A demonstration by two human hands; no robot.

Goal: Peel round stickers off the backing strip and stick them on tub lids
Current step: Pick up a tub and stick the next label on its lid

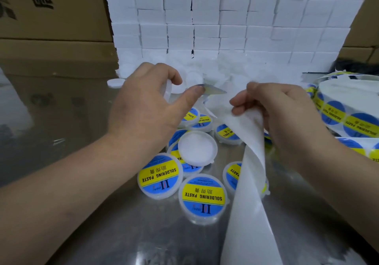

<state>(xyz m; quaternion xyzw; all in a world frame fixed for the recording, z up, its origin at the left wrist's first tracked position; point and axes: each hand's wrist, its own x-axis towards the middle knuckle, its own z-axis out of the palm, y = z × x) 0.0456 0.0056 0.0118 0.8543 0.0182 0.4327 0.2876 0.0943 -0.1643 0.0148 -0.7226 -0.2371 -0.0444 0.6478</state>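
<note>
My left hand (143,105) pinches a peeled sticker (214,90), my right hand (272,109) grips the backing strip (250,162), and I judge the work is partly done: several tubs (203,195) on the bench (123,223) have labels already, but one bare lid (198,148) and a white pile (215,70) behind wait.

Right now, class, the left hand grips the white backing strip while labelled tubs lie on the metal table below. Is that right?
Not quite. The head view shows the right hand gripping the white backing strip, not the left hand, which pinches a sticker at its thumb tip. The labelled tubs do lie on the metal table below.
</note>
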